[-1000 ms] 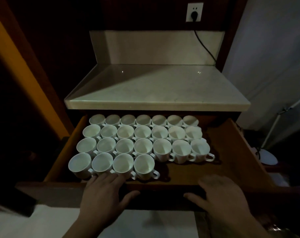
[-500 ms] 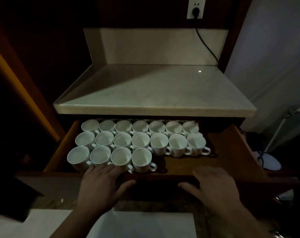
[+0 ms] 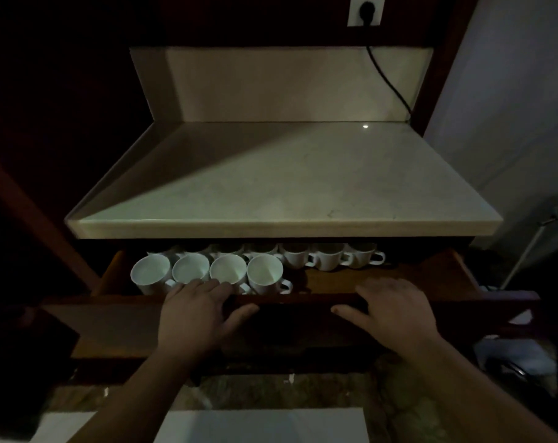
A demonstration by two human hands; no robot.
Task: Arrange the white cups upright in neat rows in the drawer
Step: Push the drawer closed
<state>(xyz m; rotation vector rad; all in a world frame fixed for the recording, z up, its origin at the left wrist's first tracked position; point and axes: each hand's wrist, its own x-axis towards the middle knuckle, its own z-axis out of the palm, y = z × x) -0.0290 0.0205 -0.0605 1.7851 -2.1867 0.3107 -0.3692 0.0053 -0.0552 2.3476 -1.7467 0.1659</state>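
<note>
White cups stand upright in rows in the wooden drawer (image 3: 431, 276). The front row of cups (image 3: 207, 271) shows at the left; behind it only the fronts of a second row (image 3: 328, 259) peek out from under the counter. The rows further back are hidden. My left hand (image 3: 196, 314) lies flat on the drawer's front edge, fingertips near the front cups. To its right, my right hand (image 3: 395, 310) rests flat on the same edge. Neither hand holds anything, and the fingers are spread.
A pale stone counter (image 3: 280, 187) overhangs the drawer. A wall socket (image 3: 365, 9) with a black cable sits above it. A white stand (image 3: 526, 251) leans at the right. Dark wooden panels flank the left side.
The drawer has slid inward under the counter with both hands on its front. Several rows of cups were visible before; now only the front row and part of another show.
</note>
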